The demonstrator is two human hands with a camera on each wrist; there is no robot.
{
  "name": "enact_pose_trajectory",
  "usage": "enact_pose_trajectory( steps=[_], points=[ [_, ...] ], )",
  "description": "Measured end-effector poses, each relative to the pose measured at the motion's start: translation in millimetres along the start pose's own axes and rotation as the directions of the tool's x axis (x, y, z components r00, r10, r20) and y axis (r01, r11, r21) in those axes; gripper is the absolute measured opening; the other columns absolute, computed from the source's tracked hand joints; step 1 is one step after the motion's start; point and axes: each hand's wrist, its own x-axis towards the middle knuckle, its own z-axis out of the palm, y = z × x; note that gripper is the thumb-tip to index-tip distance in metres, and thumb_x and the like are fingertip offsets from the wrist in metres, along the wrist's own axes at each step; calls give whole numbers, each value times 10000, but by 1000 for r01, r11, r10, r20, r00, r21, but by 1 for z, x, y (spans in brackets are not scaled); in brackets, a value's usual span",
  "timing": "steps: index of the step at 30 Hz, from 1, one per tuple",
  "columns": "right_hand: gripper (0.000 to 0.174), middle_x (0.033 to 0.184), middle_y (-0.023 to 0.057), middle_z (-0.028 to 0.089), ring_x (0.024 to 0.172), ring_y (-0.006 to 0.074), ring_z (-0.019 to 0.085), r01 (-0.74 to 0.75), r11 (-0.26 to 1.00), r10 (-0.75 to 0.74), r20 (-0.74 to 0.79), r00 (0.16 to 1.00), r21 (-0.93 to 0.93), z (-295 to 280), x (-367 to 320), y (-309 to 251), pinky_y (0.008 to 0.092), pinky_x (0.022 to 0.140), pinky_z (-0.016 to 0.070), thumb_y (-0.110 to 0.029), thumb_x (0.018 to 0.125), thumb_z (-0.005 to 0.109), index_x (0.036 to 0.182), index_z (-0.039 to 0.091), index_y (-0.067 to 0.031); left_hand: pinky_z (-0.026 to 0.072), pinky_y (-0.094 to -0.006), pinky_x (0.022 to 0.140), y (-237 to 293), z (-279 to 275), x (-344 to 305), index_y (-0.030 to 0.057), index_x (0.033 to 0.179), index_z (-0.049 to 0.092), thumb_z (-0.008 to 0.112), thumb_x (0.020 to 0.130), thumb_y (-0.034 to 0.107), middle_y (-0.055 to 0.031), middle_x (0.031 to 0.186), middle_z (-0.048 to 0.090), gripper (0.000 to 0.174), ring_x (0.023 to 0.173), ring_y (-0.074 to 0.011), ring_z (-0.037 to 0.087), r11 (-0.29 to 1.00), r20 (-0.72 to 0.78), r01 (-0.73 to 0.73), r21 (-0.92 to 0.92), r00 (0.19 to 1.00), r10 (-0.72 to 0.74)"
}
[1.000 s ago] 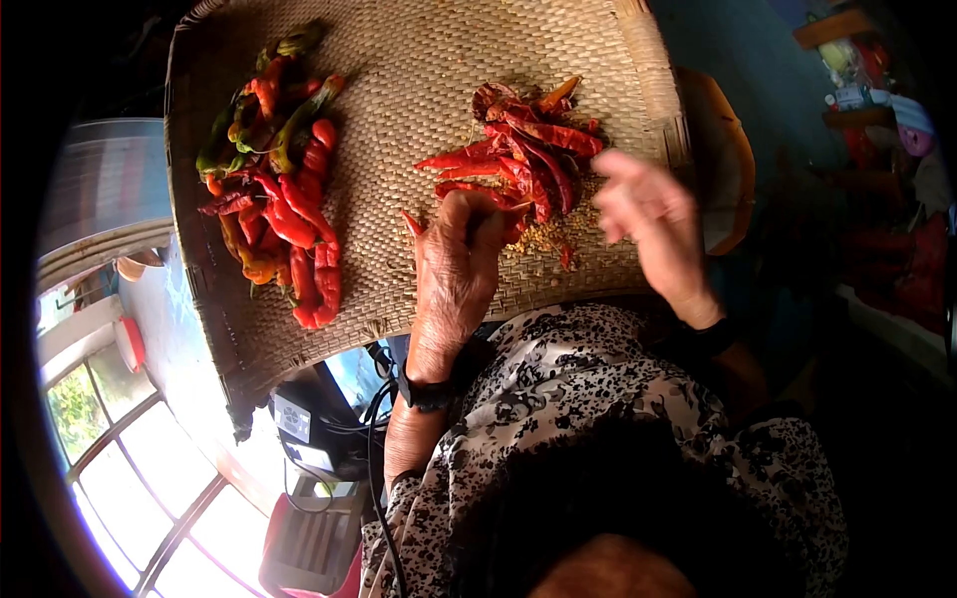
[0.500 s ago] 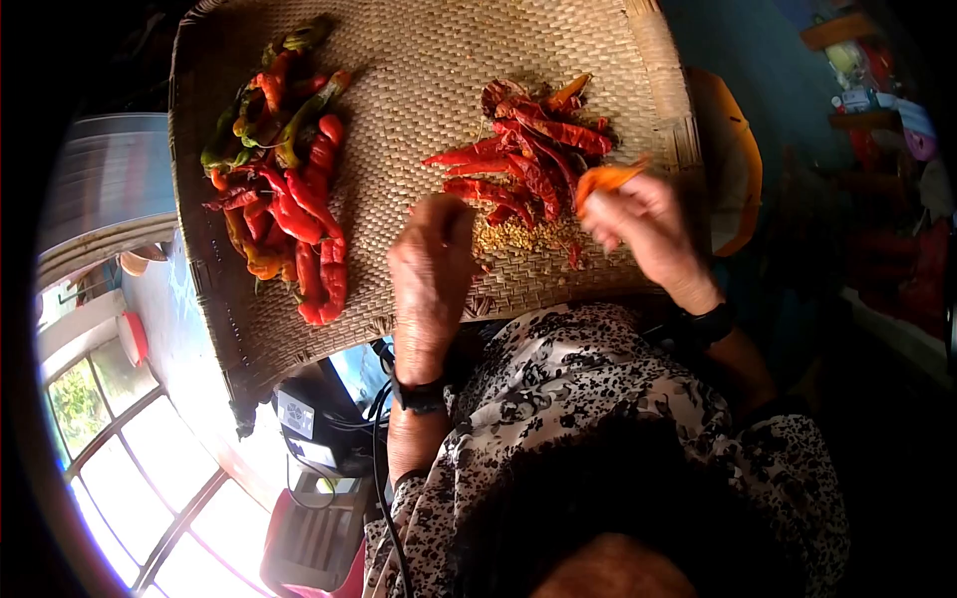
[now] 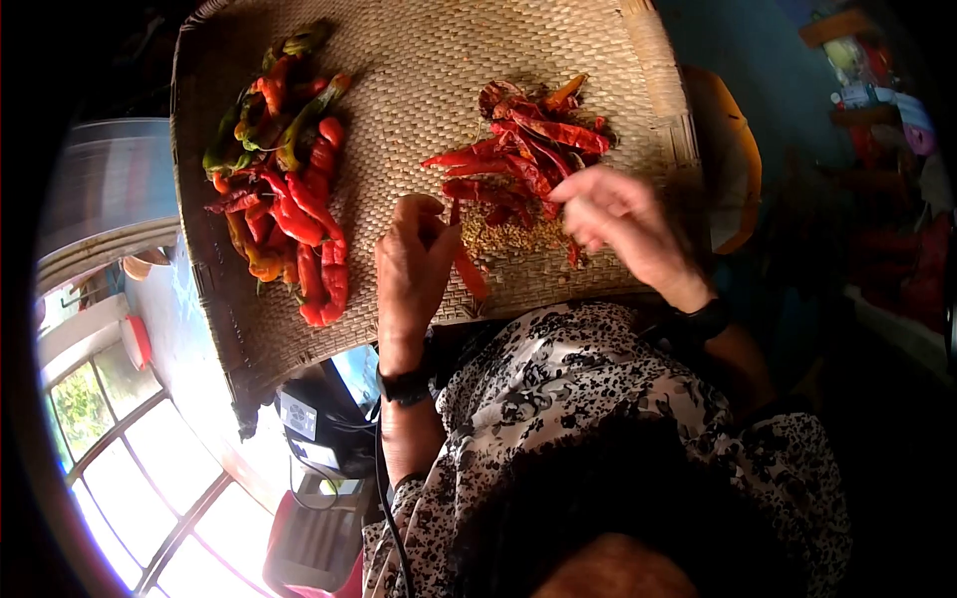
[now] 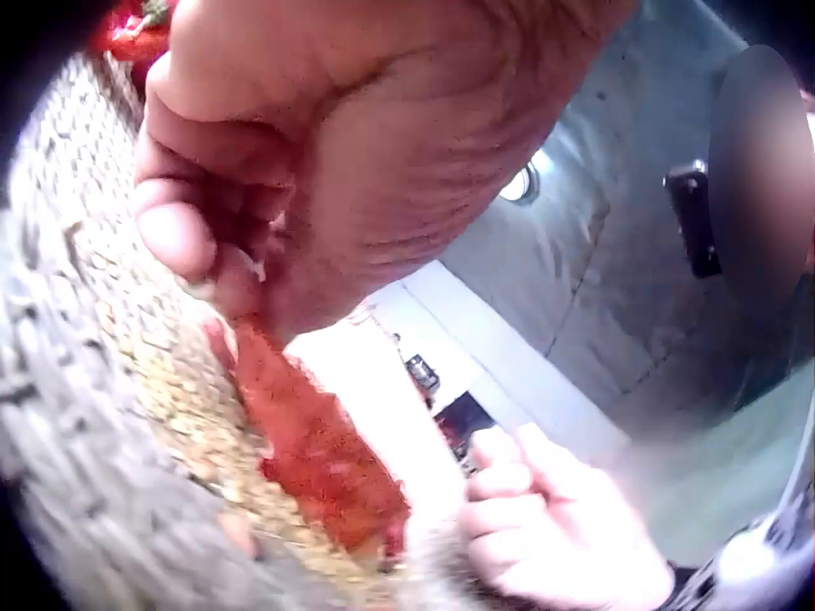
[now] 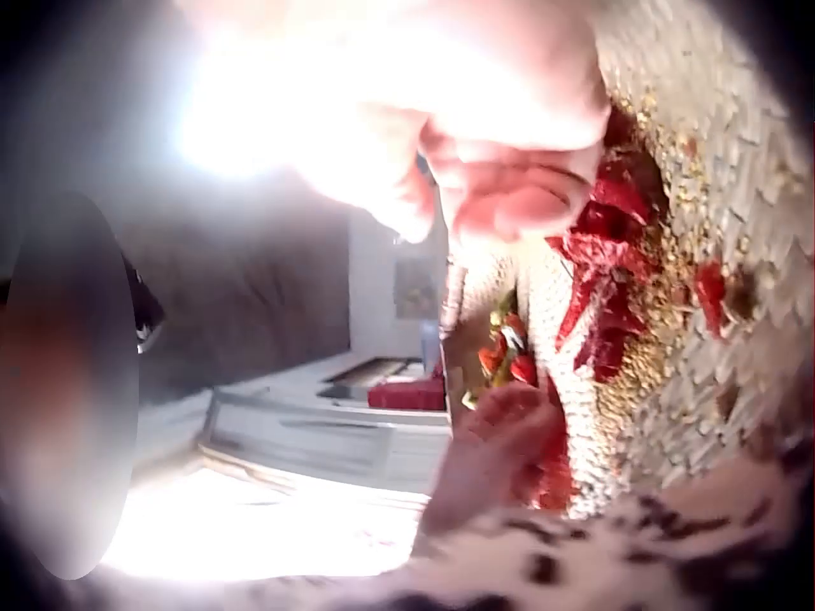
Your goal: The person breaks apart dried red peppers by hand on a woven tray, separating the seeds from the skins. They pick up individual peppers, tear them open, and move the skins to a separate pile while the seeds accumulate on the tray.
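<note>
In the head view my left hand [image 3: 411, 264] pinches a red chili pepper [image 3: 469, 271] by one end, and the pepper slants down over the woven tray [image 3: 399, 100]. Seen from the left wrist, this chili pepper [image 4: 312, 439] looks flattened, hanging from the thumb and fingertips. My right hand [image 3: 628, 229] is beside a pile of wrinkled red chili peppers [image 3: 523, 149], its fingers loosely bent. The right wrist view shows a gap between thumb and fingers of this hand [image 5: 484, 115], with nothing visible in it. Pale yellow seeds [image 3: 513, 237] are scattered below the pile.
A second pile of red, orange and green peppers [image 3: 294, 204] lies on the tray's left side. Beyond the right rim is an orange-edged container [image 3: 743, 164]. Below left are a cable [image 3: 384, 488], a stool [image 3: 314, 538] and a bright window [image 3: 150, 468].
My right hand held an orange chili piece half a second ago; now none shows in it. My left hand has shifted left and a red chili pepper now hangs from its fingers.
</note>
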Motion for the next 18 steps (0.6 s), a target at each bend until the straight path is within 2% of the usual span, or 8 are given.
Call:
enact_pose_trajectory(
  steps=[1,5,8,10,12,15,16,18],
  points=[
    [259,789,64,631,700,109,609,46,992,-28,144,989,-119,8,4,4,255,602,530,-275,914,586,1026,623,-44,486,-269,611,0,1,-2,38,954,536,667,789,28,-52,754,612,211,666,-117,581,996,-14,-13,-83,1000,12],
    [435,843,105,655,724,177,617,48,983,1,263,965,-177,22,5,-3,311,700,520,-361,872,640,1061,606,29,482,-227,632,17,13,-5,33,919,528,685,785,-14,9,744,559,212,694,-59,547,864,66,5,-504,997,32],
    [430,812,103,657,704,171,604,-139,973,200,365,909,-186,17,9,-15,299,672,507,-346,870,646,1052,608,42,486,-225,627,32,27,-5,44,919,535,674,803,-19,-1,793,621,192,703,-71,580,772,150,56,-634,987,52],
    [320,758,68,647,702,142,595,-94,964,179,343,922,-250,11,8,-10,298,646,500,-308,885,630,987,639,-5,503,-248,634,35,29,-1,42,931,538,658,827,9,-27,809,643,162,721,-94,614,810,180,40,-585,980,82],
    [220,737,42,634,660,97,589,-134,990,143,285,948,-49,5,2,3,258,552,489,-269,893,614,917,640,-52,514,-269,639,36,27,5,41,951,545,633,849,29,-58,800,651,135,720,-127,641,936,136,-155,-315,969,206],
    [218,720,35,617,551,69,554,-94,966,111,-56,992,241,-11,-8,-7,189,428,433,-274,923,565,885,620,-67,523,-343,653,32,25,14,58,996,567,654,821,87,-103,895,629,197,781,-234,649,955,130,-298,-1,947,295],
    [236,744,44,627,556,80,559,31,910,50,-183,982,413,-21,-9,3,200,438,428,-278,935,548,888,621,-58,524,-371,661,26,27,15,66,1010,573,666,804,106,-110,937,616,230,819,-267,641,913,145,-366,178,928,344],
    [306,777,47,631,662,115,566,171,506,65,-235,970,845,-42,-10,10,252,560,456,-336,946,527,986,611,-45,518,-414,676,21,31,16,76,1027,575,680,775,141,-114,966,580,281,867,-309,612,889,175,-389,242,918,355]
  ],
)
